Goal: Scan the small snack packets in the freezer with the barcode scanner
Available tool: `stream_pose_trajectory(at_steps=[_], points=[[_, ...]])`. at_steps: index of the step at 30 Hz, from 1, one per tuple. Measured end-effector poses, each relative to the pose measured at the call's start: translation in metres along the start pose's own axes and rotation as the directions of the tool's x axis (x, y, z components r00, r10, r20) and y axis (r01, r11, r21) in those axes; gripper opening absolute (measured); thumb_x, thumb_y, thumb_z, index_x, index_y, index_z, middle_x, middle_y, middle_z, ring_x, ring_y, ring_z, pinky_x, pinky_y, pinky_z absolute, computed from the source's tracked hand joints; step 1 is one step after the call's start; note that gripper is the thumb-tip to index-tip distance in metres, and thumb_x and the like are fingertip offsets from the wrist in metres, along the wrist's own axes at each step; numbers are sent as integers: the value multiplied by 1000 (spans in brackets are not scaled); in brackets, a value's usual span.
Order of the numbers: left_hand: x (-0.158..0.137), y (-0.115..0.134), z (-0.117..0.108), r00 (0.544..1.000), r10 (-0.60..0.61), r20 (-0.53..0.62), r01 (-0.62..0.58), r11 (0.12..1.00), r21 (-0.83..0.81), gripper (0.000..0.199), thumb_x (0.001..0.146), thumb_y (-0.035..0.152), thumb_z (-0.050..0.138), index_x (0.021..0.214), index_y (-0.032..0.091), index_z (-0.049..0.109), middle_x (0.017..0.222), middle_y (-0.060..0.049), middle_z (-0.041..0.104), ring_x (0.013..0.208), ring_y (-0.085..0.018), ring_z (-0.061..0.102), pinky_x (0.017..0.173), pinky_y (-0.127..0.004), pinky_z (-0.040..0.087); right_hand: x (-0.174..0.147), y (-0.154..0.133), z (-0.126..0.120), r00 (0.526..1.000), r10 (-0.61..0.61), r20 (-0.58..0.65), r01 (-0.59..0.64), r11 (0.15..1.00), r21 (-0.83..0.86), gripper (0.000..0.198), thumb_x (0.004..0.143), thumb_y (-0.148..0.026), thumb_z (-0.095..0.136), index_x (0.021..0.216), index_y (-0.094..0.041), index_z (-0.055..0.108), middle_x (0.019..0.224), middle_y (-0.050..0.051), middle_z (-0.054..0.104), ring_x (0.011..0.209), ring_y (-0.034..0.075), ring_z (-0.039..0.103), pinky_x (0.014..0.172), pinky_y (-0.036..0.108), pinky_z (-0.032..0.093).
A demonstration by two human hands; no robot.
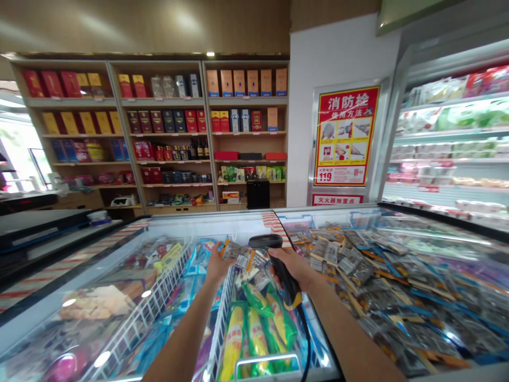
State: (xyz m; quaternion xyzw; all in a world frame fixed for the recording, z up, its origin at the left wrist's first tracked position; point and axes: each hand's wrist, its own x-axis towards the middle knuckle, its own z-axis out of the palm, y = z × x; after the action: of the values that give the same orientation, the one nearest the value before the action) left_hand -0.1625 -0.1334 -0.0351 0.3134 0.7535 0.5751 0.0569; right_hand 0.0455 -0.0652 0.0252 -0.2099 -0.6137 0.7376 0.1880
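My left hand (217, 263) is closed on one end of a grey and orange ice cream packet (235, 251), held above the open freezer. My right hand (293, 267) wraps round the handle of a black barcode scanner (284, 276) with a yellow-tipped base. The scanner's head points left, toward the packet and a barcode label beside it. A black cord hangs from the handle. Below both hands lie yellow corn-shaped ice creams (257, 331) in green wrappers, inside a white wire basket (222, 318).
Many grey packets (369, 281) fill the right freezer section. Blue packets (199, 265) and clear bags (99, 302) lie on the left. Behind stand shelves (170, 132) of boxes, a red fire hydrant poster (347, 137) and a refrigerated display (449, 143).
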Motion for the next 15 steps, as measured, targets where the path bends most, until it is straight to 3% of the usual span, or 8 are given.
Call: stream_pose_trajectory(at_steps=[2, 5, 11, 15], points=[[5, -3, -2, 1000, 15, -25, -16, 999, -48, 69, 54, 19, 62, 116, 18, 31, 92, -6, 57, 71, -15, 57, 60, -26, 42, -1, 0, 4, 1000, 8, -3, -8, 1000, -10, 26, 68, -43, 49, 70, -17, 45, 47, -3, 51, 33, 9, 45, 30, 20, 36], [10, -6, -3, 999, 21, -44, -20, 999, 26, 63, 54, 22, 63, 110, 17, 35, 90, -5, 56, 65, -13, 55, 58, -26, 42, -4, -1, 8, 999, 29, -18, -30, 999, -43, 23, 68, -40, 49, 70, -18, 44, 47, -4, 51, 32, 9, 44, 31, 20, 36], [13, -2, -7, 997, -9, 75, 6, 1000, 29, 32, 55, 22, 60, 86, 17, 50, 70, 0, 58, 63, -14, 55, 56, -23, 40, -7, -2, 11, 1000, 13, 6, -12, 994, -108, 22, 68, -38, 48, 64, -16, 45, 47, -3, 51, 32, 8, 44, 30, 19, 34], [12, 2, -9, 996, -50, 70, 51, 999, -15, 39, 55, 22, 61, 91, 17, 51, 67, 2, 59, 58, -12, 54, 53, -22, 39, -8, 0, 13, 998, -10, 56, 17, 992, -121, 24, 68, -38, 48, 61, -15, 46, 45, -3, 49, 32, 8, 44, 30, 19, 34]])
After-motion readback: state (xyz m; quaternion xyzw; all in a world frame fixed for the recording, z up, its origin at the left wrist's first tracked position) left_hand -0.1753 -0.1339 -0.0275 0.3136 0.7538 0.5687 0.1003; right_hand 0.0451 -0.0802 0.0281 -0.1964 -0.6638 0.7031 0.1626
